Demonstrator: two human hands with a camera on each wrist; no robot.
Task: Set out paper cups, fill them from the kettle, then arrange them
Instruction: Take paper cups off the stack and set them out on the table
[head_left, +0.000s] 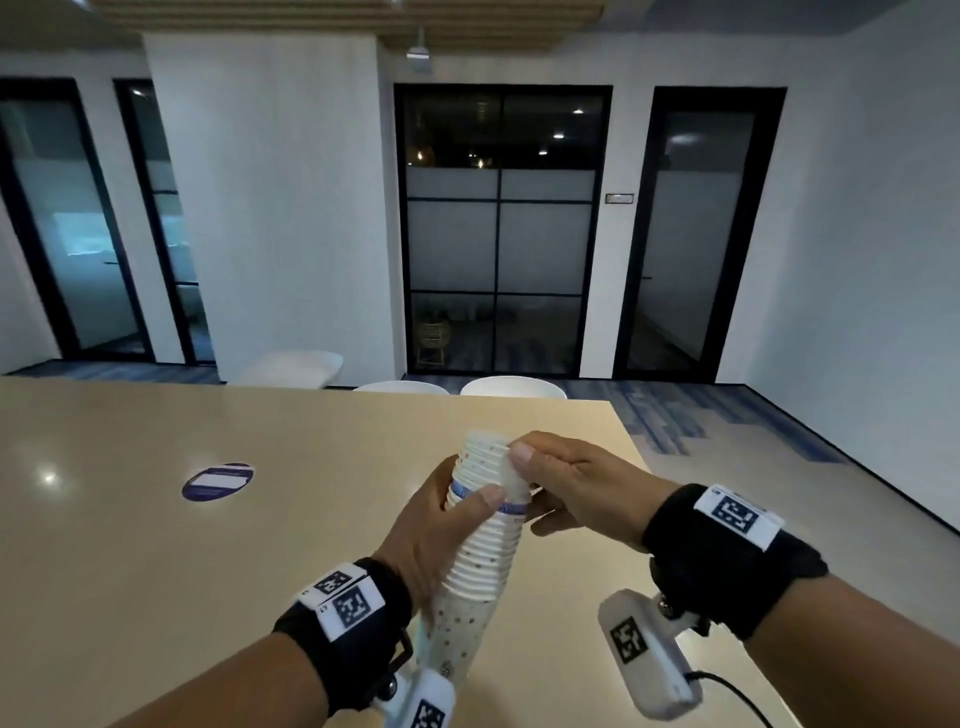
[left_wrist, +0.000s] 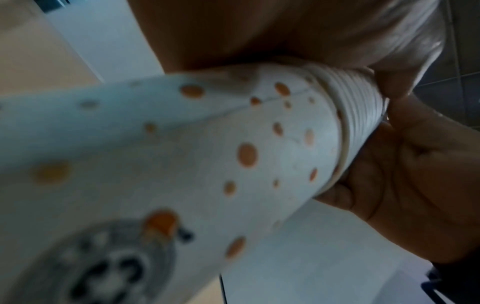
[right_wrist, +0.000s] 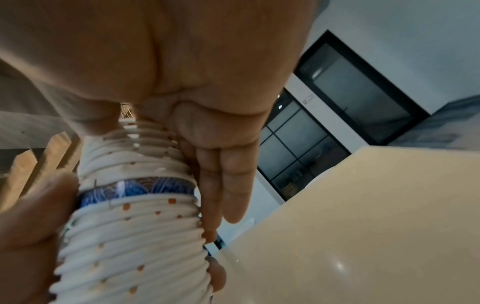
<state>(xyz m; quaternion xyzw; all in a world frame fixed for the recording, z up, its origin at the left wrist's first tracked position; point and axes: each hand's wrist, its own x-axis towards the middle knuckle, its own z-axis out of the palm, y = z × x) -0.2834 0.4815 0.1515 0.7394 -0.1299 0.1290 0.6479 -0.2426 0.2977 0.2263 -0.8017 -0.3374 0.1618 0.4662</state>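
A tall stack of white paper cups (head_left: 480, 540) with orange dots, one blue-banded cup among them, is held tilted above the beige table (head_left: 156, 519). My left hand (head_left: 441, 525) wraps around the middle of the stack, thumb across the blue band. My right hand (head_left: 550, 480) pinches the rims at the top end of the stack. The left wrist view shows the bottom cup (left_wrist: 182, 154) close up with my left hand (left_wrist: 405, 174) curled round the rims. In the right wrist view my right hand (right_wrist: 207, 144) lies along the stack (right_wrist: 135, 216). No kettle is in view.
A round purple and white sticker (head_left: 218, 481) lies on the table to the left. White chair backs (head_left: 511, 387) stand beyond the far edge. The table's right edge (head_left: 675, 499) runs close to my right hand. Glass doors line the far wall.
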